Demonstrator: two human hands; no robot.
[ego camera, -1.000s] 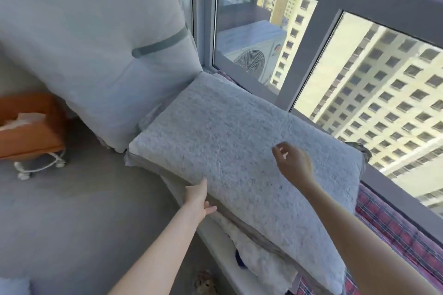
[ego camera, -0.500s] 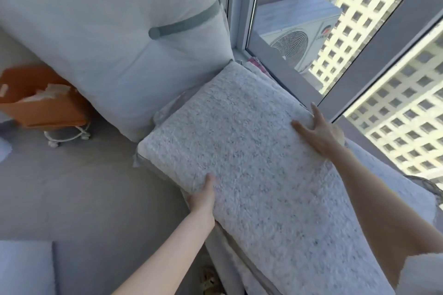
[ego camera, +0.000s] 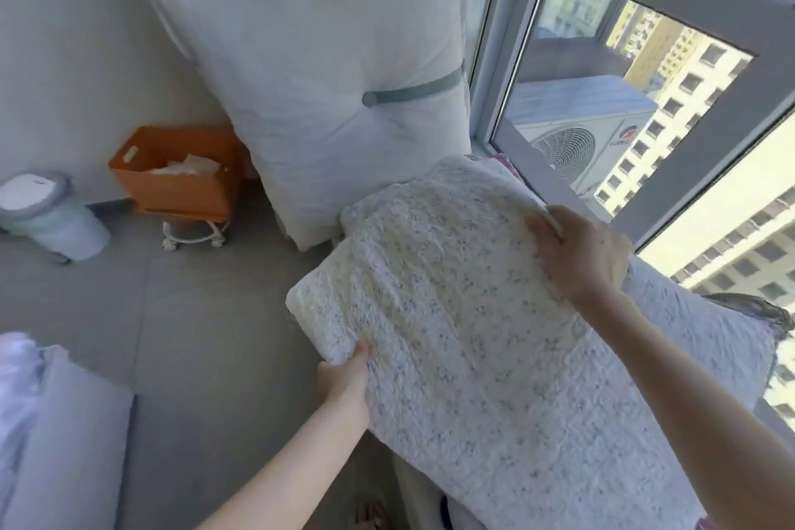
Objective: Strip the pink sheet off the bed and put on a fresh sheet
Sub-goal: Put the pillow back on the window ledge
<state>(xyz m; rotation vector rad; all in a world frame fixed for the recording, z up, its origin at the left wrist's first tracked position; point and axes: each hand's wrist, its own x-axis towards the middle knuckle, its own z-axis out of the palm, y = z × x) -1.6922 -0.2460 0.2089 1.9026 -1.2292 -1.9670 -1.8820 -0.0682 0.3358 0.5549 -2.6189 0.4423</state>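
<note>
Left hand (ego camera: 344,379) and right hand (ego camera: 580,254) clasp opposite edges of a speckled pillow (ego camera: 451,314), centre right, apparently clearing bedding; pink fabric (ego camera: 499,159), perhaps the sheet, peeks out by the window.

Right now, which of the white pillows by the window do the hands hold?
The speckled white fleecy pillow on top, gripped by left hand and right hand; not the big plain white cushion with the grey-green strap leaning behind.
</note>
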